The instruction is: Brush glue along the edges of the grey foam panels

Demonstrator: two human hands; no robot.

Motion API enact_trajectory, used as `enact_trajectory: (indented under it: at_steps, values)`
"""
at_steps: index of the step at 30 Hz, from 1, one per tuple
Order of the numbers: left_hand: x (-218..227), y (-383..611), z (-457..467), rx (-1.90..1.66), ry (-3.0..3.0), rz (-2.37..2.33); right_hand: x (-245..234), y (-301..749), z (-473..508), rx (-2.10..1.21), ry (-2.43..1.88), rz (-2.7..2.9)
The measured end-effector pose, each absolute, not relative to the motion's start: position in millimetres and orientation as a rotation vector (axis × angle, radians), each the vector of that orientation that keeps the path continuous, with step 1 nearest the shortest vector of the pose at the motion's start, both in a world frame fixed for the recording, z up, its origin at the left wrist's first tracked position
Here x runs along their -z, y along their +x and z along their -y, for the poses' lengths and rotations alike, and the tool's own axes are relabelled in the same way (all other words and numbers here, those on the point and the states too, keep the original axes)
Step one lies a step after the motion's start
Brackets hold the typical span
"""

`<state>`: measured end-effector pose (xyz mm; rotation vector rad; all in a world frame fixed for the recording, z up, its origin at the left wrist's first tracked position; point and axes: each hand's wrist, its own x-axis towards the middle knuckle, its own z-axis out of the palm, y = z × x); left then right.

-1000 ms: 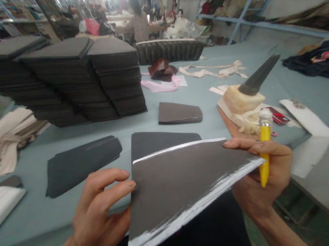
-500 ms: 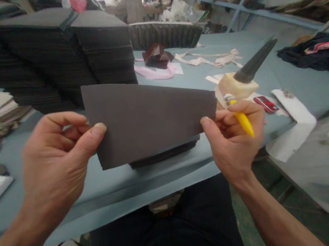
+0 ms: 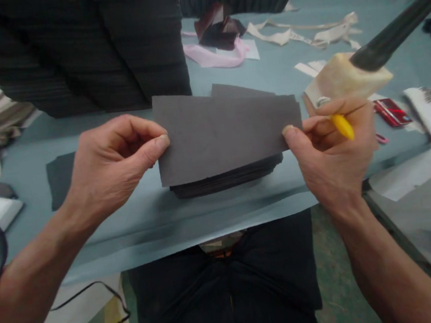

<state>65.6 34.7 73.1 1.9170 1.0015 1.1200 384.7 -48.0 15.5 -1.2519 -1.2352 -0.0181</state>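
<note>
A flat dark grey panel (image 3: 220, 132), narrower at its right end, is stretched between my two hands. My left hand (image 3: 118, 156) pinches its left edge between thumb and fingers. At the right end, my right hand (image 3: 329, 144) pinches the lower corner and also keeps a yellow pen-like tool (image 3: 343, 126) tucked between its fingers; I cannot make out its exact kind. Directly beneath the panel lies a small stack of similar dark pieces (image 3: 229, 180). Another grey piece (image 3: 242, 89) shows behind the panel's upper edge.
Tall stacks of dark panels (image 3: 142, 46) stand at the back left. A pale block with a black handle-like bar (image 3: 349, 78) is right of my right hand, near a red-and-black item (image 3: 392, 112). Fabric strips (image 3: 220, 55) lie behind. A dark piece (image 3: 60, 172) lies left.
My view has tilted downward. The panel, held in both hands, is lower over the small stack and lies flatter. A dark piece at left and a grey piece behind the panel now show.
</note>
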Motion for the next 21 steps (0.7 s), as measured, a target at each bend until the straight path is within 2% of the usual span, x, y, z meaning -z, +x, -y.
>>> enact_trajectory:
  at_steps: [21]
  values:
    - [-49, 60, -46, -0.992, 2.004, -1.014, -9, 381, 44, -0.023, -1.195, 1.308]
